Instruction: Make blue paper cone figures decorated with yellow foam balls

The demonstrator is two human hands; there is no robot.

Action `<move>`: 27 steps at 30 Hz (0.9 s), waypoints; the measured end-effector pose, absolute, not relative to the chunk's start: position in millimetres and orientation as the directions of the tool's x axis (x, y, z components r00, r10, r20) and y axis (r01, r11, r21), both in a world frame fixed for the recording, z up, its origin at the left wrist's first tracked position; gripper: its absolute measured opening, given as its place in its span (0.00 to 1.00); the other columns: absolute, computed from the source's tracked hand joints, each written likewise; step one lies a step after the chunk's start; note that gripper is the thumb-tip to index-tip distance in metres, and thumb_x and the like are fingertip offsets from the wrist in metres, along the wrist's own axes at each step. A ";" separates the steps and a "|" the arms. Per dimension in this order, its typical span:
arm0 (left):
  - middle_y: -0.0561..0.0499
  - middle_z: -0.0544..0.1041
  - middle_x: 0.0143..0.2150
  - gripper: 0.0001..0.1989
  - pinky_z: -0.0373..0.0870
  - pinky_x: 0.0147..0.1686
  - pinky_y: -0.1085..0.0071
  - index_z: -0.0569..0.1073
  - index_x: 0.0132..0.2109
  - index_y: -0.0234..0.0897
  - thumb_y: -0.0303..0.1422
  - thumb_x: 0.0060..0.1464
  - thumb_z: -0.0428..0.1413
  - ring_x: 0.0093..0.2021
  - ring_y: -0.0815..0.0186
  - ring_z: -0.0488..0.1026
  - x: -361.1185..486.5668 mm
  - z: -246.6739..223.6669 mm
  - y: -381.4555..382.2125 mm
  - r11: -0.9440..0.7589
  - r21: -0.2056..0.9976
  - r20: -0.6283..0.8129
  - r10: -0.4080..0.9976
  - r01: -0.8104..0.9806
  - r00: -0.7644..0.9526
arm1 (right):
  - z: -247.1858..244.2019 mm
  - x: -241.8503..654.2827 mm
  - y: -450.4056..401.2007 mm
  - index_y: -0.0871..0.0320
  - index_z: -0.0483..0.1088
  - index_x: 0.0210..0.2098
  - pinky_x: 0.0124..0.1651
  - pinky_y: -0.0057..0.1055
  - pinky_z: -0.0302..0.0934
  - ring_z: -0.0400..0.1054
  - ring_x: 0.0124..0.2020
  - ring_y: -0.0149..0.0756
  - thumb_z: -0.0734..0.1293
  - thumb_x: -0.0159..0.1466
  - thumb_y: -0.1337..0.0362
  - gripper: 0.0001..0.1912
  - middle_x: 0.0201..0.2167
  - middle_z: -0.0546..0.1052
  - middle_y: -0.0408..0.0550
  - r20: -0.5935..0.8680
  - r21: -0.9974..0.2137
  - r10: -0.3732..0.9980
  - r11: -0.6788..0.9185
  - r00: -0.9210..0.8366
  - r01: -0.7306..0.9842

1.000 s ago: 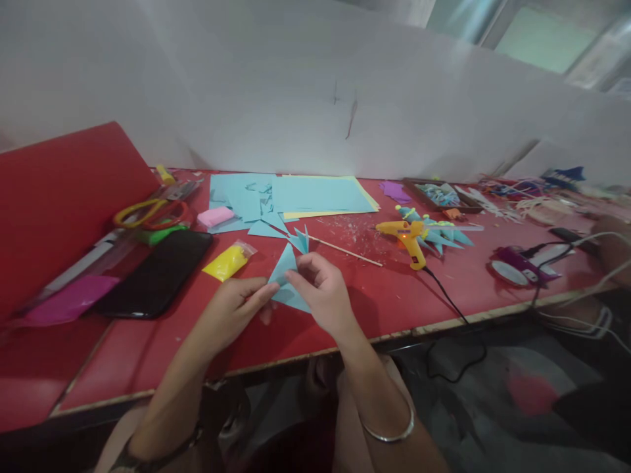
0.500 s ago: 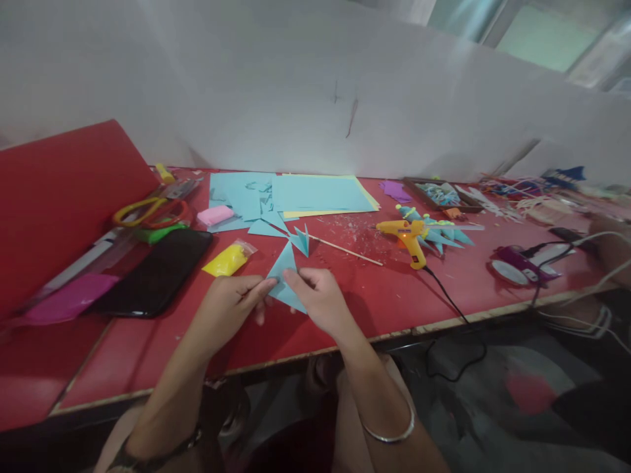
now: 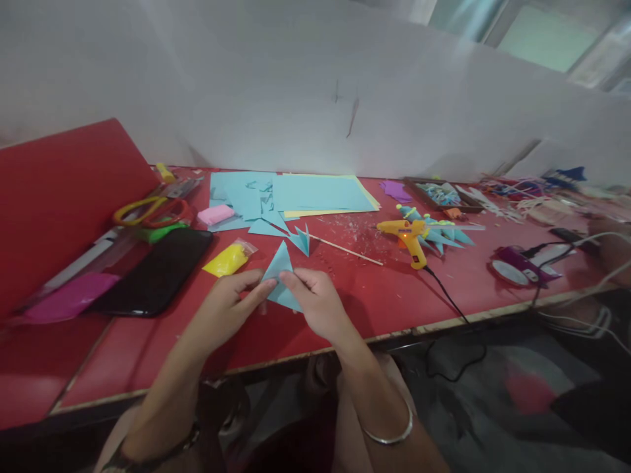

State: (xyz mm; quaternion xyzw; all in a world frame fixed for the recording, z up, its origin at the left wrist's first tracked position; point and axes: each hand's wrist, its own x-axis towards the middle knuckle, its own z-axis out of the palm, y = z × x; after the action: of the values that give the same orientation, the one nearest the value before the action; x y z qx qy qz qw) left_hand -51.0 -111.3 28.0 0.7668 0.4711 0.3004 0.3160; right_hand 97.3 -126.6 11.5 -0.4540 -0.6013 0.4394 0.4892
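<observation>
A light blue paper triangle (image 3: 282, 297) is held over the red table (image 3: 374, 295), one point facing away from me. My left hand (image 3: 235, 299) pinches its left side with the thumb on top. On its right side my right hand (image 3: 318, 299) grips the paper, and both thumbs nearly meet at its middle. Just beyond lies a folded blue paper piece (image 3: 300, 242) beside a thin wooden stick (image 3: 348, 249). A yellow packet (image 3: 229, 259) rests left of the paper.
Blue sheets (image 3: 320, 192) lie at the back. A black phone (image 3: 160, 272) and scissors (image 3: 140, 211) are at left. A yellow glue gun (image 3: 409, 238) with a black cord, a tray (image 3: 473, 206) and a purple device (image 3: 517, 266) are at right. Part of another person shows at far right.
The paper triangle has shifted slightly left and its upper point has turned a little left. Both hands still grip it, with the thumbs closer together.
</observation>
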 end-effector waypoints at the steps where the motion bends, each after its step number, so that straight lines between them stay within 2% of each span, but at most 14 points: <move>1: 0.56 0.64 0.16 0.18 0.57 0.21 0.76 0.62 0.18 0.37 0.40 0.51 0.47 0.19 0.72 0.62 -51.5 28.2 -111.0 -0.356 0.766 0.164 0.913 0.536 0.372 | 11.8 96.8 -127.0 0.58 0.52 0.16 0.19 0.23 0.43 0.46 0.18 0.23 0.58 0.59 0.54 0.20 0.15 0.50 0.36 0.202 -0.968 0.974 0.214 -0.103 0.130; 3: 0.56 0.63 0.15 0.19 0.56 0.21 0.75 0.61 0.17 0.37 0.41 0.51 0.46 0.19 0.72 0.60 -52.7 28.5 -110.8 -0.333 0.780 0.151 0.922 0.530 0.357 | 13.0 97.1 -127.3 0.58 0.58 0.19 0.22 0.23 0.48 0.53 0.20 0.25 0.56 0.61 0.57 0.17 0.17 0.57 0.38 0.262 -0.951 0.962 0.270 -0.072 0.147; 6: 0.57 0.61 0.13 0.19 0.55 0.20 0.75 0.61 0.17 0.37 0.42 0.51 0.47 0.17 0.73 0.58 -54.0 29.1 -111.6 -0.250 0.843 0.101 0.944 0.477 0.315 | 16.7 101.4 -126.9 0.55 0.66 0.36 0.36 0.25 0.58 0.64 0.33 0.29 0.53 0.63 0.65 0.12 0.31 0.70 0.43 0.419 -0.891 0.906 0.424 -0.067 0.160; 9: 0.57 0.60 0.11 0.20 0.53 0.16 0.75 0.60 0.16 0.37 0.43 0.50 0.46 0.13 0.74 0.54 -54.2 29.9 -112.9 -0.131 0.913 0.019 0.960 0.386 0.280 | 20.3 108.2 -126.6 0.50 0.64 0.46 0.44 0.27 0.59 0.64 0.41 0.29 0.52 0.62 0.71 0.18 0.41 0.70 0.44 0.519 -0.820 0.835 0.547 -0.183 0.169; 13: 0.56 0.60 0.11 0.22 0.50 0.13 0.76 0.59 0.14 0.37 0.45 0.49 0.46 0.11 0.75 0.52 -54.4 28.8 -113.4 -0.065 0.938 -0.051 0.945 0.341 0.322 | 22.1 114.4 -126.7 0.49 0.69 0.42 0.46 0.29 0.59 0.63 0.43 0.30 0.57 0.60 0.71 0.15 0.39 0.69 0.43 0.552 -0.765 0.783 0.613 -0.288 0.199; 16: 0.56 0.61 0.11 0.22 0.55 0.16 0.76 0.62 0.17 0.37 0.44 0.51 0.44 0.13 0.74 0.57 -54.8 26.9 -113.1 -0.088 0.933 -0.051 0.928 0.348 0.370 | 22.1 114.4 -126.6 0.53 0.72 0.34 0.40 0.28 0.60 0.65 0.36 0.29 0.62 0.58 0.67 0.08 0.32 0.69 0.43 0.528 -0.785 0.802 0.587 -0.281 0.198; 20: 0.55 0.67 0.16 0.18 0.64 0.28 0.74 0.66 0.22 0.37 0.41 0.53 0.43 0.22 0.70 0.66 -53.5 28.6 -114.4 -0.179 0.920 0.013 0.903 0.349 0.429 | 21.3 109.0 -126.6 0.57 0.71 0.24 0.35 0.26 0.60 0.64 0.29 0.28 0.64 0.57 0.64 0.07 0.24 0.68 0.42 0.511 -0.829 0.844 0.534 -0.161 0.167; 23: 0.54 0.69 0.19 0.17 0.65 0.36 0.73 0.67 0.23 0.38 0.37 0.53 0.41 0.28 0.67 0.69 -50.8 31.6 -116.1 -0.205 0.913 0.016 0.882 0.354 0.470 | 18.5 103.6 -127.1 0.58 0.66 0.21 0.33 0.26 0.60 0.64 0.26 0.28 0.64 0.57 0.62 0.10 0.21 0.68 0.41 0.428 -0.898 0.903 0.430 -0.039 0.093; 27: 0.52 0.69 0.21 0.18 0.64 0.36 0.73 0.65 0.21 0.38 0.37 0.54 0.39 0.29 0.66 0.68 -46.1 31.3 -115.7 -0.234 0.898 0.021 0.869 0.373 0.494 | 13.5 98.0 -127.2 0.58 0.63 0.21 0.29 0.25 0.61 0.65 0.22 0.28 0.63 0.57 0.58 0.12 0.17 0.67 0.40 0.287 -0.957 0.958 0.287 0.015 0.032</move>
State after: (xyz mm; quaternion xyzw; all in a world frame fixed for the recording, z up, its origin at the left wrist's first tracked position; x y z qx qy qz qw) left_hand -46.1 -115.7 31.3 0.7362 0.4216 0.2739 0.4530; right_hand 98.0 -127.2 13.5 -0.4345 -0.5696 0.4098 0.5647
